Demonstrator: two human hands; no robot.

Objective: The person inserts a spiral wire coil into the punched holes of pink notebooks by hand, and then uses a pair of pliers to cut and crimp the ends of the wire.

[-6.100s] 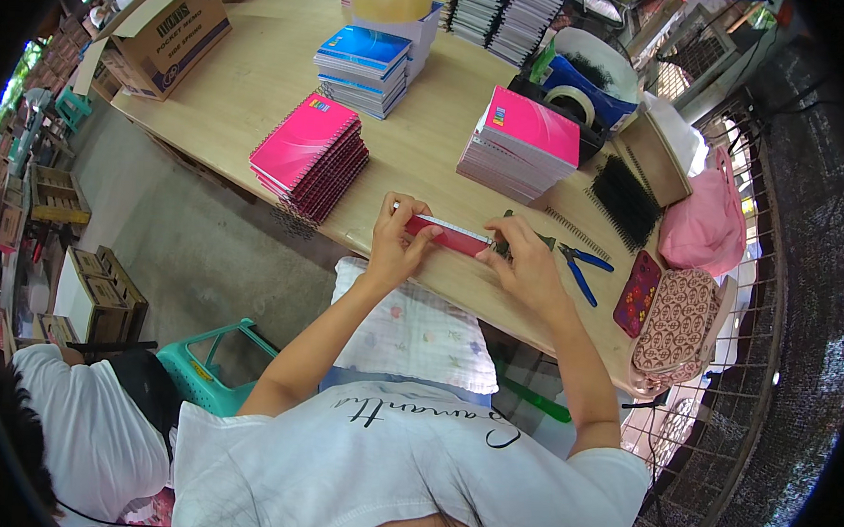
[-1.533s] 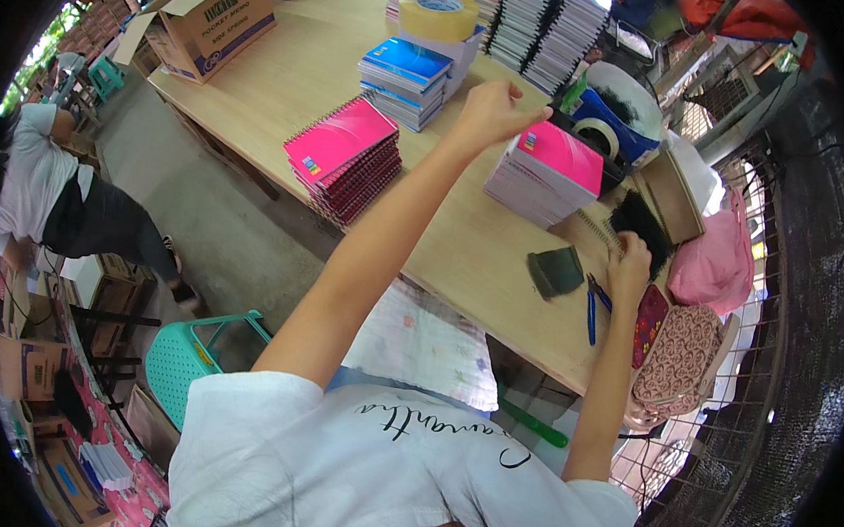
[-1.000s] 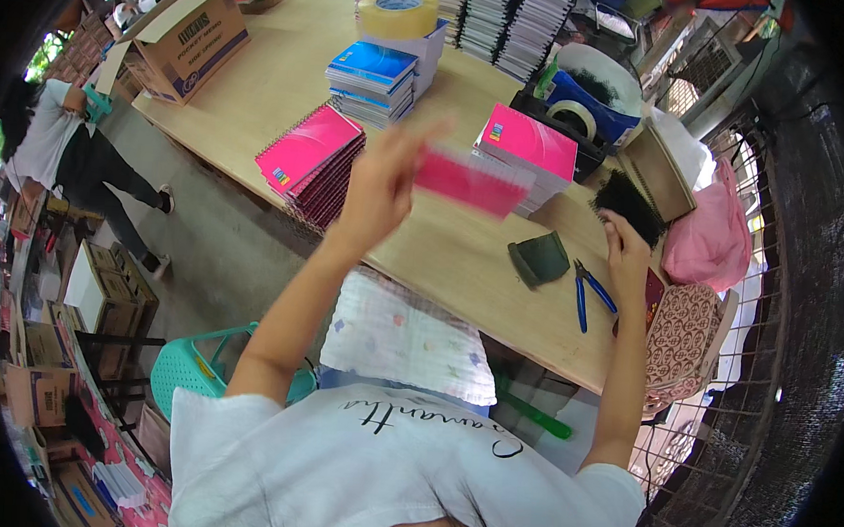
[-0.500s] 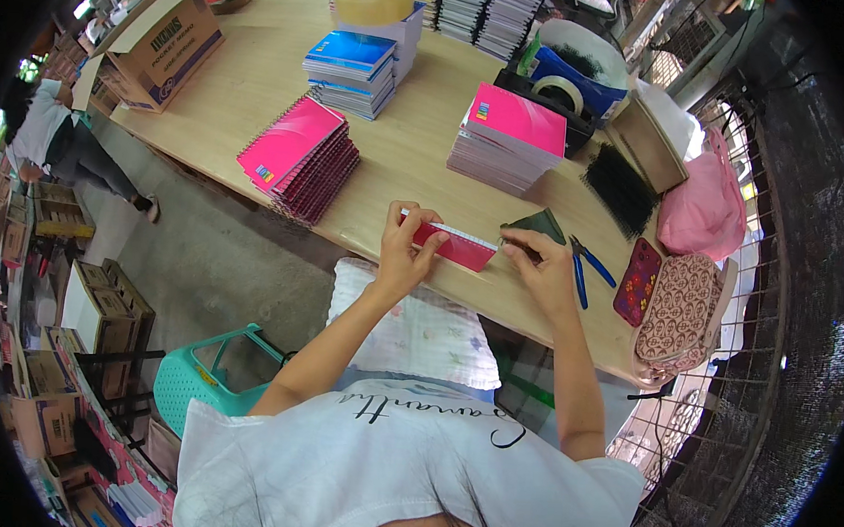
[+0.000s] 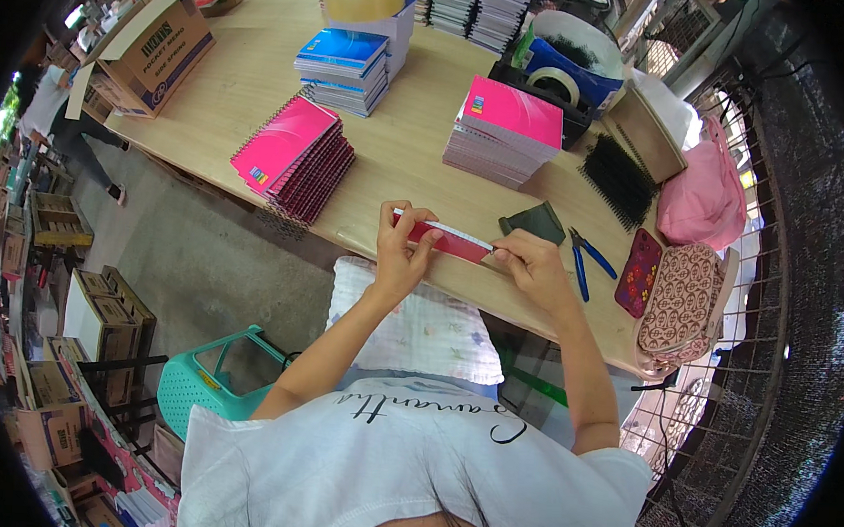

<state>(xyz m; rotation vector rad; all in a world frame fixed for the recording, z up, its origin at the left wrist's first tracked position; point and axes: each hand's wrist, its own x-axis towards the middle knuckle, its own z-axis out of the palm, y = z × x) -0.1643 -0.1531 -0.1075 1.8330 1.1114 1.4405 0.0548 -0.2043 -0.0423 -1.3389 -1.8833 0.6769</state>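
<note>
My left hand (image 5: pixel 404 250) is closed on a small notebook (image 5: pixel 454 243) with a red-pink cover, held edge-up over the near table edge. A row of holes seems to run along its upper edge. At the notebook's right end, my right hand (image 5: pixel 529 261) pinches something small and dark, too hidden by the fingers to name. Just beyond that hand lies a dark green angular piece (image 5: pixel 534 222). Blue-handled pliers (image 5: pixel 589 263) rest to its right. Farther right is a bundle of black spiral wires (image 5: pixel 619 183).
Spiral-bound pink notebooks (image 5: pixel 289 152) are stacked left, another pink stack (image 5: pixel 505 129) right, blue notebooks (image 5: pixel 344 59) behind. A tape dispenser (image 5: pixel 555 89), phone (image 5: pixel 639 273), patterned pouch (image 5: pixel 684 301) and pink bag (image 5: pixel 702 202) line the right side. A carton (image 5: pixel 161 54) stands far left; a green stool (image 5: pixel 216 372) below.
My right hand has come closer to the notebook's right end, and its fingers have closed together there. The left hand keeps its hold. The view has shifted slightly.
</note>
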